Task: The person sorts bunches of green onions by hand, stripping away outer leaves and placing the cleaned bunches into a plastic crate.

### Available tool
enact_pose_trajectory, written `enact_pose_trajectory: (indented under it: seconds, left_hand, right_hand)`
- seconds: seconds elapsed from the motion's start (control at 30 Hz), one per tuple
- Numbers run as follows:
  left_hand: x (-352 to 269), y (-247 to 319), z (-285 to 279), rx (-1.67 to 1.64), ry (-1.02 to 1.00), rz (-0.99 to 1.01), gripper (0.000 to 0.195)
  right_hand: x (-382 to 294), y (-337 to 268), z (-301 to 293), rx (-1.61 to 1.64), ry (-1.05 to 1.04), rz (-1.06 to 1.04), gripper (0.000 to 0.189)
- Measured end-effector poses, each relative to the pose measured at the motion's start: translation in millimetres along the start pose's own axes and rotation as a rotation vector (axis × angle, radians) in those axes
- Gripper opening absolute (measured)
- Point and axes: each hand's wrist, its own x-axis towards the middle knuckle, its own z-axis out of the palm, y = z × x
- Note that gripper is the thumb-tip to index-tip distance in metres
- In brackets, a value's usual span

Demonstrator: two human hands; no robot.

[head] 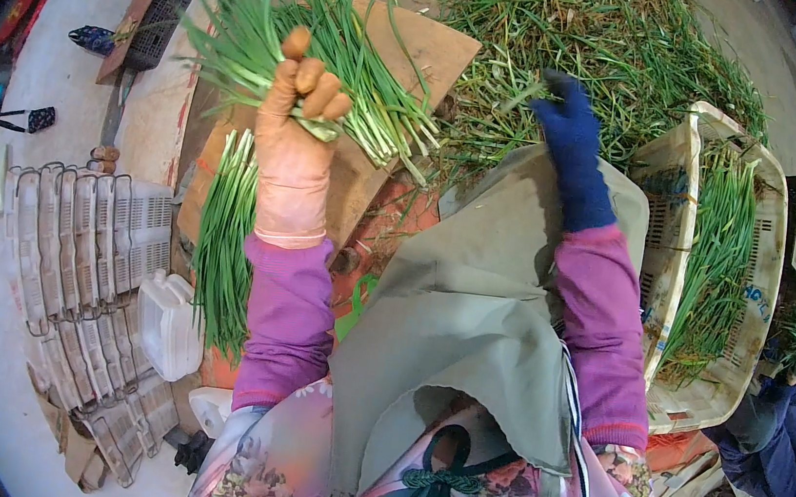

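My left hand (pixel 303 112), in an orange rubber glove, grips a bunch of garlic chives (pixel 234 38) by the pale stems, leaves fanning up and left. Beneath it, a pile of chives (pixel 359 75) lies on a brown board (pixel 421 45). A second bundle of chives (pixel 223 229) rests beside my left forearm. My right hand (pixel 566 128), in a dark blue knit glove, has its thumb and fingers apart above loose leaves. A blurred pale green scrap (pixel 522 97) is at its fingertips; whether it touches the glove is unclear.
A heap of loose leaves (pixel 613 37) covers the floor ahead. At right stands a cream plastic crate (pixel 767 239) of chives, with another person (pixel 775 431) beyond it. Stacked crates (pixel 83 235) and a white jug (pixel 172 326) are at left. A grey apron (pixel 462 329) covers my lap.
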Motion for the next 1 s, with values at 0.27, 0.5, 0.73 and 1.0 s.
enact_pose_trajectory:
  seconds: [0.27,0.5,0.73,1.0]
  left_hand:
    - [-12,-29,-53,0.078,0.327,-0.087,0.032]
    - [-30,-64,-78,0.222,0.598,-0.162,0.030]
    - [-22,-76,-98,0.234,0.510,-0.187,0.027]
    - [-23,-80,-106,0.170,0.506,-0.184,0.026]
  right_hand:
    - [-25,8,96,-0.696,-0.865,-0.173,0.037]
    - [28,-17,64,0.739,0.029,0.047,0.018]
    - [-6,27,96,-0.599,-0.835,0.228,0.054]
    - [0,-10,77,-0.456,-0.835,0.154,0.041]
